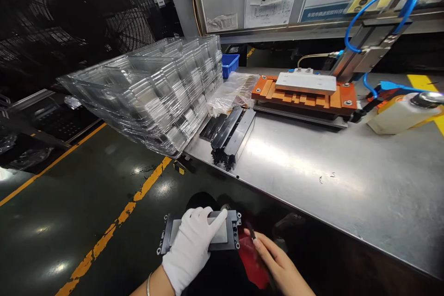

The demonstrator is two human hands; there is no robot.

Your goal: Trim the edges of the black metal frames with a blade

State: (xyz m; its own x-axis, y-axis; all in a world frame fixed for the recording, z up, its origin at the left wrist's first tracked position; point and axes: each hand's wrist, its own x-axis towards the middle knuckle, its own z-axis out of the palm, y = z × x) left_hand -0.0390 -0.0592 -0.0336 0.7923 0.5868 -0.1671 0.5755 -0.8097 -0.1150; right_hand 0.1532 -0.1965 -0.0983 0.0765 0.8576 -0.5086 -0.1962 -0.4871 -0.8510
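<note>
My left hand point(194, 236), in a white glove, is closed over a black rectangular plastic housing point(233, 230) with a grey panel in its middle and small metal-ringed holes at its ends. It is held above my lap, below the bench edge. Just right of the housing, my bare right hand point(272, 256) pinches a thin dark pen-like tool point(252, 231); the tool is blurred and its exact kind is unclear. The tool's tip appears close to the housing's right end, but whether they touch I cannot tell.
Black housings point(239, 136) stand at the left edge of the metal bench point(298, 166). Stacked clear plastic trays point(156, 97) rise behind them. An orange fixture point(301, 95) with a pneumatic cylinder and blue hoses sits farther back. A white bottle point(402, 113) is at right.
</note>
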